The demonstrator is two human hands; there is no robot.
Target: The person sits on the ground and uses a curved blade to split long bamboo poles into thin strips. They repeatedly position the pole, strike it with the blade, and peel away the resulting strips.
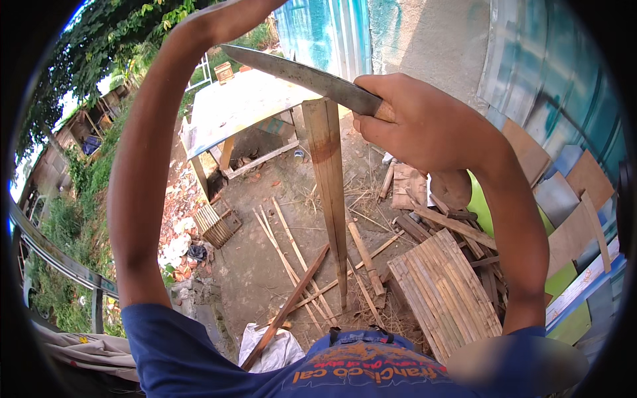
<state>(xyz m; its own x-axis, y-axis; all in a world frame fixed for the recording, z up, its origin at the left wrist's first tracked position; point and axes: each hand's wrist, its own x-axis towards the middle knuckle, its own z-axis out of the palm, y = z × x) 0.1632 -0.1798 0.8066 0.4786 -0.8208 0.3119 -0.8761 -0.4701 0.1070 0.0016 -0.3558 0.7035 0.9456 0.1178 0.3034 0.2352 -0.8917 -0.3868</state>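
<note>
My right hand (415, 119) is closed around the wooden handle of a large machete (298, 73). Its broad grey blade points up and left, with the tip near my left wrist. Just below the blade stands a tall squared wooden post (326, 172) with a darker brown band near its top. Whether blade and post touch, I cannot tell. My left arm is raised, and my left hand (242, 14) runs out of the picture at the upper edge. Its fingers are cut off from view.
A pale-topped table (239, 109) stands ahead to the left, a small wooden box (224, 72) on it. Bamboo strips (292, 229) lie on the dirt floor. At the right are a slatted bamboo panel (441, 292), scrap wood and leaning boards (570, 225) by a corrugated wall (564, 73).
</note>
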